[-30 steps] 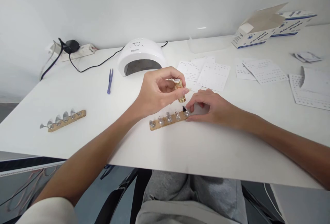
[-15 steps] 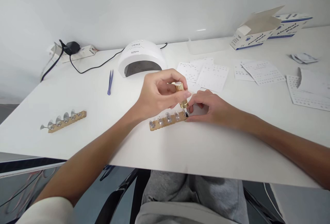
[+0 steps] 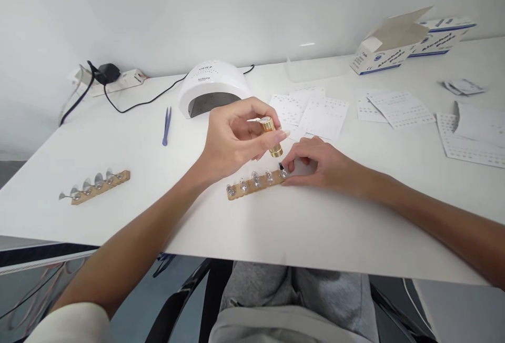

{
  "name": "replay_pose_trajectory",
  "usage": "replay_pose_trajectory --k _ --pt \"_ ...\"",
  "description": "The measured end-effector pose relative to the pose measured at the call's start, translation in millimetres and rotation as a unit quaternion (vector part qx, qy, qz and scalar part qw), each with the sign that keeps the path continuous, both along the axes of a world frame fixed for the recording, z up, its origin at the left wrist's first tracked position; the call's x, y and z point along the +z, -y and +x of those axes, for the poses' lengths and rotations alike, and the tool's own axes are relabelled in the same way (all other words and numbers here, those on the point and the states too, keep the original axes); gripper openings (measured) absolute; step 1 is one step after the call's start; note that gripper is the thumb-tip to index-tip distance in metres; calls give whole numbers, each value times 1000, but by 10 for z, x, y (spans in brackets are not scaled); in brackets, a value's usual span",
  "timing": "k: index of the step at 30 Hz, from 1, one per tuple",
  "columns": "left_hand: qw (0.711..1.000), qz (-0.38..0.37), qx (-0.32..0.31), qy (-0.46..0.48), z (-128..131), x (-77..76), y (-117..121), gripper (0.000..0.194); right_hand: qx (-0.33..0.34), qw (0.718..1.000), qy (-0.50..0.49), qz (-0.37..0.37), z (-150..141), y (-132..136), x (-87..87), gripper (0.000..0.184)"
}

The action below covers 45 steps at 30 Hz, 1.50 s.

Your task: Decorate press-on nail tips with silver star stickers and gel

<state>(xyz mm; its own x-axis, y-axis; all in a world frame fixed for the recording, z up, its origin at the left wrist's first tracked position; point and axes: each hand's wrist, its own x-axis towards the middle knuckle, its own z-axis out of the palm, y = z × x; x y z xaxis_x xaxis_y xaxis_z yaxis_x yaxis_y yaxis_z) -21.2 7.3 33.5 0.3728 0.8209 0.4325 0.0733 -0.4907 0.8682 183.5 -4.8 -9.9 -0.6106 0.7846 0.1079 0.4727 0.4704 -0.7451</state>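
Note:
My left hand (image 3: 236,135) pinches a ribbed gold cylinder (image 3: 272,140) between thumb and fingers, its lower end a little above the right end of a wooden strip (image 3: 249,190). What the cylinder is I cannot make out. Several small clear, shiny pieces stand in a row on this strip; the rightmost clear piece (image 3: 282,171) shows a dark patch. My right hand (image 3: 315,164) rests on the table, thumb and fingers closed around the strip's right end. Its fingertips partly cover their contact there.
Farther left lies a second wooden strip (image 3: 100,190) with clear pieces. Purple tweezers (image 3: 167,127) are near a white nail lamp (image 3: 215,82). Printed sheets (image 3: 324,117) spread behind my hands. Alcohol pad boxes (image 3: 389,51) stand back right; a power strip (image 3: 126,82) is back left.
My left hand has lifted the gold cylinder up and slightly left, away from the strip's right end. The rightmost clear piece shows more now. My right hand stays in place.

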Motion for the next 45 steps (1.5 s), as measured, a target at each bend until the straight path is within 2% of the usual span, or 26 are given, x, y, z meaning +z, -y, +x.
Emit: replay_pose_trajectory --k 7,15,22,27,32,45 --pt "998 -37 -40 -34 65 -44 90 19 -8 1000 -5 -15 11 4 -41 20" --pt "999 -5 22 -30 39 -69 21 13 10 1000 4 -2 15 -6 -7 19" --pt "999 7 41 -9 -16 -50 -60 12 -5 1000 3 5 1 3 -1 19" --pt "1000 -7 12 5 9 -15 -1 12 5 1000 11 -5 6 -9 -3 20" --pt "999 -28 -22 -20 77 -48 78 13 -9 1000 2 -7 11 -2 -38 19" --pt "999 10 50 -17 -1 -55 -45 11 5 1000 9 3 12 -11 -14 19"
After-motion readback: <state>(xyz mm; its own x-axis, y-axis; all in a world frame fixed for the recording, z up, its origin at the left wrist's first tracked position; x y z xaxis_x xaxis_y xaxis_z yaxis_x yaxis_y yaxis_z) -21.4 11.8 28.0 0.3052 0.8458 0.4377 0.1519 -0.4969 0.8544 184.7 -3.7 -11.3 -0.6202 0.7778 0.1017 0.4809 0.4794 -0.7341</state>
